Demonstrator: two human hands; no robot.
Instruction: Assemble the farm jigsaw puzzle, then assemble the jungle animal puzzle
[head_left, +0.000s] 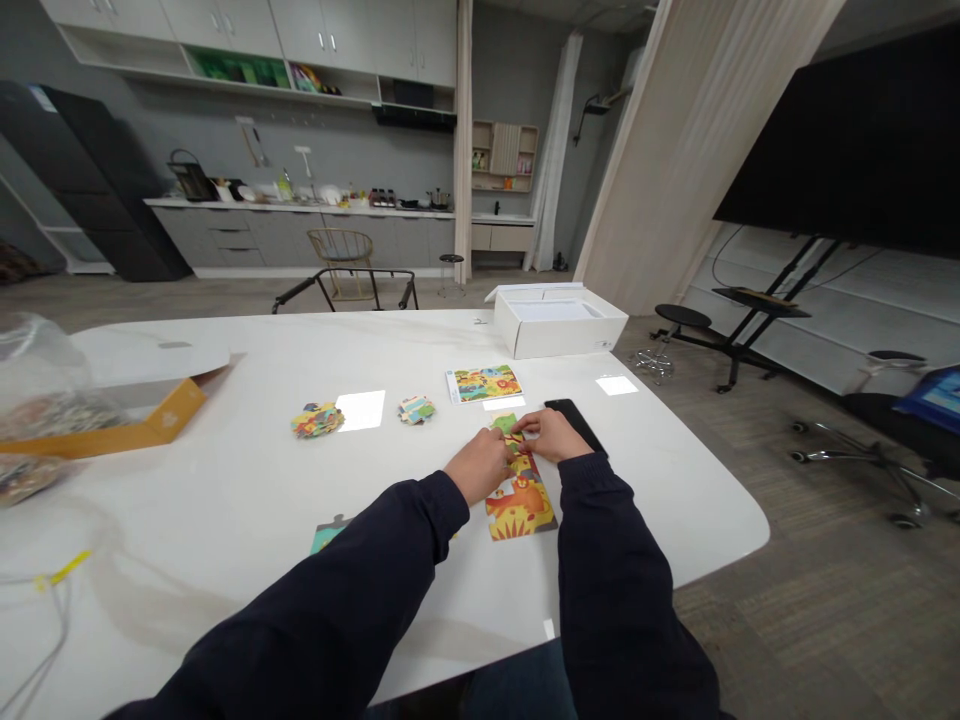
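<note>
A partly joined jigsaw puzzle (521, 508) with a yellow and orange animal picture lies on the white table before me. Over its upper part my left hand (480, 465) comes in from the left, fingers closed at the puzzle pieces. From the right my right hand (553, 436) meets it, thumb and fingers bent onto a puzzle piece at the same edge. The fingers partly hide the pieces between them. Just beyond lies a picture card (486, 383) with a similar colourful scene. A teal puzzle piece (328, 535) shows partly behind my left sleeve.
Two piles of puzzle pieces, a larger one (317, 420) and a smaller one (415, 409), lie left of the card. A black phone (576, 424) is beside my right hand. Further off stand a white box (559, 335) and, at left, a yellow-edged box (176, 412) with plastic bags.
</note>
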